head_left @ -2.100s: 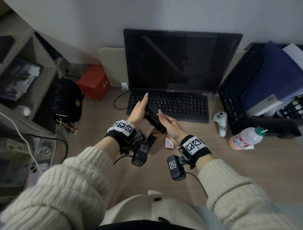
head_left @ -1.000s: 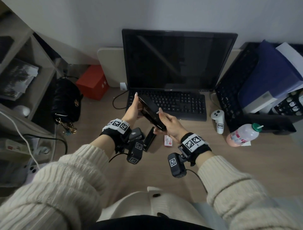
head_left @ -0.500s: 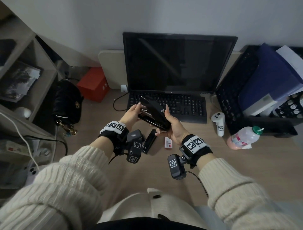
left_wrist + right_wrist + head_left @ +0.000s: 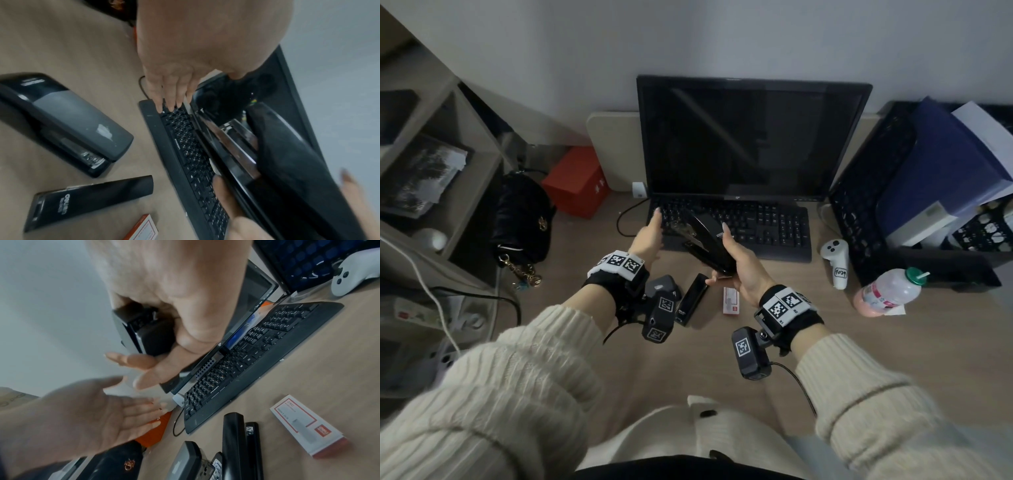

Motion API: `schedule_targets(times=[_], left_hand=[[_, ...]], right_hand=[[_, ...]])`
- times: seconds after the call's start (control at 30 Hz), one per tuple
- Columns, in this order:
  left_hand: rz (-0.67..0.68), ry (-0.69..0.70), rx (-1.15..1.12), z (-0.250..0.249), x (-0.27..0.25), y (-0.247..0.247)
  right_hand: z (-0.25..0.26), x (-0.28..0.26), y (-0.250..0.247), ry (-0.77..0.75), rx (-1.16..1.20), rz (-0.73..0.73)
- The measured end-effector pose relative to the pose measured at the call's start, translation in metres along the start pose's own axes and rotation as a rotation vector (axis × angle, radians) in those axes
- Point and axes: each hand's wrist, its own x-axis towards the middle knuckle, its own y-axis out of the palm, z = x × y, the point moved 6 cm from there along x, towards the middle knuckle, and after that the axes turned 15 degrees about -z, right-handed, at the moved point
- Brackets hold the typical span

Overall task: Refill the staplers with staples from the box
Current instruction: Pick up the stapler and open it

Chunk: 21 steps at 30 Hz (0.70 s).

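Note:
My right hand (image 4: pixel 727 263) grips the rear of a black stapler (image 4: pixel 707 240) held tilted above the keyboard's front edge. Its top cover is lifted off the metal magazine (image 4: pixel 232 141). My left hand (image 4: pixel 652 229) hovers just left of it with straight fingers (image 4: pixel 170 95), holding nothing. On the desk below lie a slim black stapler (image 4: pixel 691 299), a grey-topped stapler (image 4: pixel 68 120) and the red-and-white staple box (image 4: pixel 731 300). The right wrist view shows my right hand's grip on the stapler's rear (image 4: pixel 141 334), the box (image 4: pixel 308 425) and the open left palm (image 4: pixel 98 412).
A keyboard (image 4: pixel 763 222) and a dark monitor (image 4: pixel 750 137) stand behind the hands. To the right are a white controller (image 4: pixel 835 258), a pink bottle (image 4: pixel 887 291) and a black file basket (image 4: pixel 866 198). A black bag (image 4: pixel 524 212) and a red box (image 4: pixel 575 181) sit left.
My left hand has let go of the stapler's front end and drawn away to the left, fingers straightening. The stapler stays in my right hand with its cover lifted.

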Motion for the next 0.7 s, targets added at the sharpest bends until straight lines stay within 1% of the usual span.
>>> schedule_targets(times=[0.1, 0.13, 0.23, 0.27, 0.33, 0.4, 0.5, 0.57, 0.6, 0.7], left_hand=[[0.171, 0.107, 0.014, -0.023, -0.035, 0.015], [0.22, 0.114, 0.034, -0.026, -0.044, 0.019], [0.316, 0.02, 0.131, -0.017, -0.048, 0.03], [0.319, 0.014, 0.173, -0.013, -0.047, 0.033], [0.264, 0.021, 0.211, -0.007, -0.041, 0.034], [0.215, 0.015, 0.159, -0.003, -0.035, 0.037], [0.186, 0.03, 0.097, 0.001, -0.031, 0.039], [0.173, 0.079, 0.08, 0.0, -0.03, 0.036], [0.188, 0.114, 0.079, -0.001, -0.03, 0.036], [0.232, 0.226, 0.167, -0.001, -0.031, 0.031]], right_hand=[[-0.003, 0.001, 0.003, -0.004, -0.054, -0.007], [-0.005, 0.001, 0.004, 0.009, -0.059, -0.009], [-0.006, -0.002, 0.008, 0.022, -0.112, -0.008], [-0.006, -0.004, 0.01, 0.016, -0.148, -0.006], [-0.006, -0.007, 0.013, 0.015, -0.233, 0.004], [-0.01, -0.011, 0.018, 0.007, -0.302, 0.034], [-0.015, -0.011, 0.021, -0.036, -0.352, 0.057], [-0.015, -0.014, 0.022, -0.038, -0.369, 0.096], [-0.015, -0.015, 0.022, -0.032, -0.374, 0.119], [-0.015, -0.015, 0.015, 0.003, -0.364, 0.149]])
